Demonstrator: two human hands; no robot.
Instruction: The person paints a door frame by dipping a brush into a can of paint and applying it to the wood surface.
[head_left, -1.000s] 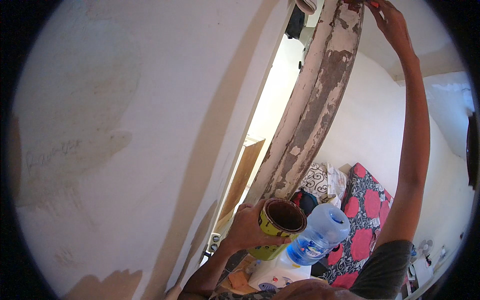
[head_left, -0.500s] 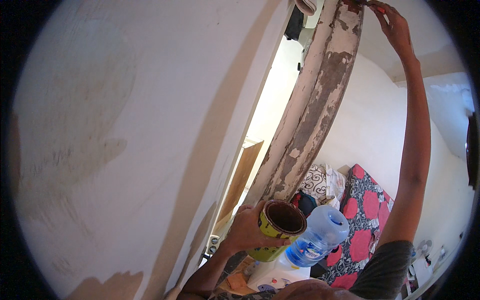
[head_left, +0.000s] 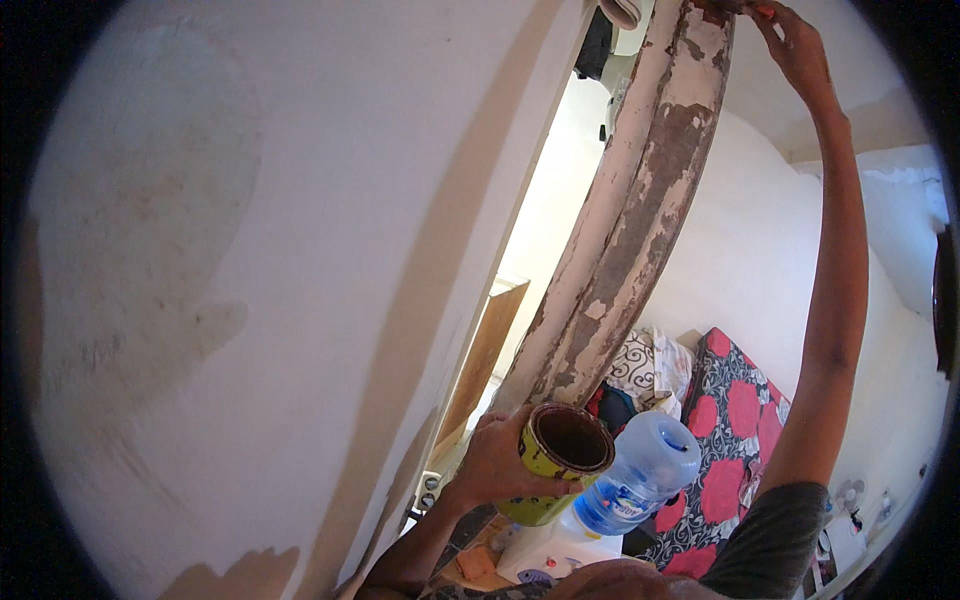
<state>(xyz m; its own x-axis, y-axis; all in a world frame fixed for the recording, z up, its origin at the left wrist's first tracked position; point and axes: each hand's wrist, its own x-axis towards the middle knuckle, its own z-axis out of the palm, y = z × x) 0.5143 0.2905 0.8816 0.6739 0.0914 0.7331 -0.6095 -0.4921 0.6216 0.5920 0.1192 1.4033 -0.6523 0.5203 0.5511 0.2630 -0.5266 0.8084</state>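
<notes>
Head view: left hand [head_left: 500, 462] clasped around open yellow paint can [head_left: 555, 462]; right hand [head_left: 800, 50] raised against peeling door frame [head_left: 640, 220], grip unclear.

Open yellow-green paint can [head_left: 556, 462], dark brown inside, tilted, held low beside peeling door frame [head_left: 640, 210].

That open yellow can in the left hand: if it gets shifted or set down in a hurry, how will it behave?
The yellow can has no lid and a dark-stained rim, so whatever is inside would probably spill if tipped. The left hand wraps its side without denting it, so it is likely stiff metal. Being round, it would probably roll if laid down. How full or heavy it is cannot be told.
</notes>
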